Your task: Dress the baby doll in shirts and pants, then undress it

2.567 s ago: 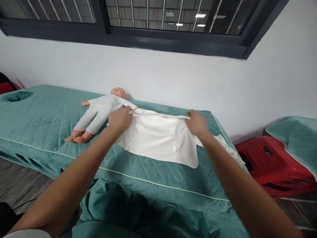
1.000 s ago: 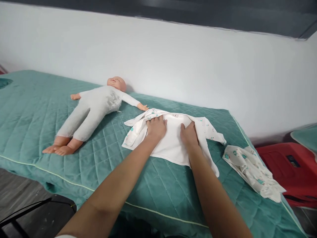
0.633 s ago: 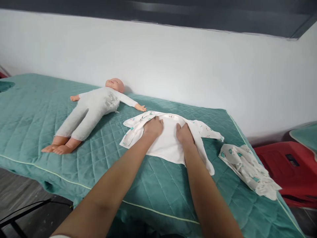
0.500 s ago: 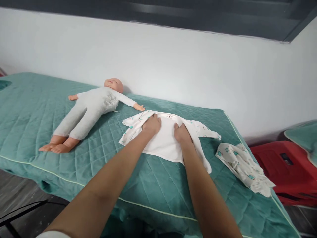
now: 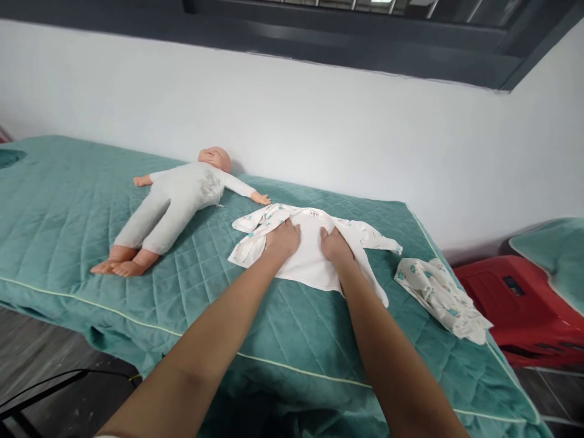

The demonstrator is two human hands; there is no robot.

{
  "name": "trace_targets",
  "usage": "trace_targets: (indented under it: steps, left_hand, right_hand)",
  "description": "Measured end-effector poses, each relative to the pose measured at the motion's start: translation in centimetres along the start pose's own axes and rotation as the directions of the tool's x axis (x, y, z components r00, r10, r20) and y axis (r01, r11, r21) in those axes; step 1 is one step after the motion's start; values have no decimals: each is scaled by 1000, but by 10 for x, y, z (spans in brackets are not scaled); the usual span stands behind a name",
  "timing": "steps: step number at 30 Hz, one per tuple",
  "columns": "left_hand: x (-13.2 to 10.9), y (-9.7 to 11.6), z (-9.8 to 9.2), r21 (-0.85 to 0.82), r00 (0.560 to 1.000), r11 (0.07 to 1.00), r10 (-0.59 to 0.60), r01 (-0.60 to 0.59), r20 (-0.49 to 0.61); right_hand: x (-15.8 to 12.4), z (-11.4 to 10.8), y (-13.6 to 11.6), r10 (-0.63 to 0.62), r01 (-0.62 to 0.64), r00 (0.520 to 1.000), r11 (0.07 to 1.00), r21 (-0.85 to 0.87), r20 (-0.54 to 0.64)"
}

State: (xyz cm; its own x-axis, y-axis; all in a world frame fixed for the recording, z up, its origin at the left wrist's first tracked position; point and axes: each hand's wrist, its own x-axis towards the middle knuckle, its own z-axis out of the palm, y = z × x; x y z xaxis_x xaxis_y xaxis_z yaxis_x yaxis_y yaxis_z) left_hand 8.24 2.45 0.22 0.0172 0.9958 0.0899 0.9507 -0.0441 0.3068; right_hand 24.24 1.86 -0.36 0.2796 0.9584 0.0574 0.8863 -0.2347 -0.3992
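A small white shirt (image 5: 310, 261) with green prints lies opened out on the green quilted cover, its plain inside facing up. My left hand (image 5: 283, 238) rests at its left front panel, fingers tucked partly under the fabric edge. At the right panel, my right hand (image 5: 336, 244) has its thumb up and the other fingers hidden under the cloth. Both hands look closed on the shirt's edges. To the left a doll (image 5: 177, 191) with a white cloth body lies on its back, one hand close to the shirt's left sleeve.
Printed cloth (image 5: 444, 298) lies crumpled at the right edge of the green-covered bed (image 5: 292, 359). Beyond it stands a red plastic object (image 5: 524, 304) with green fabric over it. A white wall (image 5: 296, 128) runs behind the bed. Black bars are at the lower left.
The view has shifted slightly. My left hand has moved a little down and toward me at the shirt's left panel; my right hand has hardly moved.
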Motion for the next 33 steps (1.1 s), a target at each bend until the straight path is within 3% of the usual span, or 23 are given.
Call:
trace_targets:
  steps: [11,25,33]
  left_hand:
    - [-25,-12,-5,43,989,988,144,-145,22]
    - [-50,-16,-10,55,986,984,165,-167,34]
    - [-67,-22,-13,58,974,973,226,-224,-30]
  right_hand:
    - [-29,-3,8,-115,118,993,989,-87,38]
    - [-65,-16,19,-195,212,969,972,-105,150]
    - [-86,-27,38,-380,406,906,906,-123,188]
